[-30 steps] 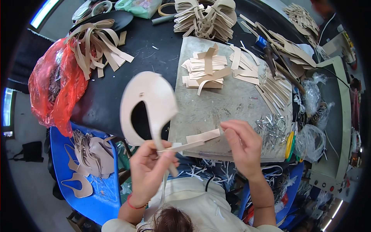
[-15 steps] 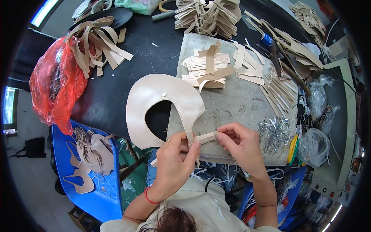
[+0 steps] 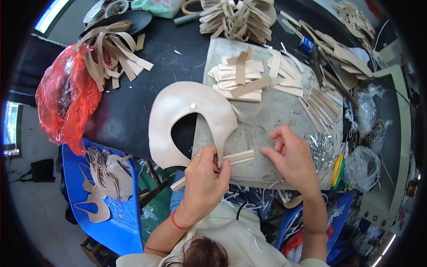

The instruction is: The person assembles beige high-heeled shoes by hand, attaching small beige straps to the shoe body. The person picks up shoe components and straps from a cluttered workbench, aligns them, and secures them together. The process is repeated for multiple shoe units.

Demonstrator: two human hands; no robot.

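Pinched between the thumb and fingers of my left hand (image 3: 205,178) are a narrow beige leather strip (image 3: 240,157) and the tapered end of a curved beige leather panel (image 3: 171,100). The strip crosses the panel's end, passes under my hand and shows again at its left side. A round pale stud sits on the panel, beside its big rounded opening. My right hand (image 3: 291,158) is held above the grey board (image 3: 267,120), just right of the strip's end, empty, its thumb and fingers apart. My left fingertips hide where strip and panel meet.
Beige strips (image 3: 242,75) lie stacked at the back of the board. Metal rings and hooks (image 3: 322,149) are heaped at its right edge. A red plastic bag (image 3: 62,102) stands at the left, above a blue chair (image 3: 109,218) holding leather pieces. Bundled leather straps (image 3: 238,20) rest behind.
My right hand has let go of the strip's end and moved right, its fingers parting. The panel has shifted slightly up and right in my left hand.
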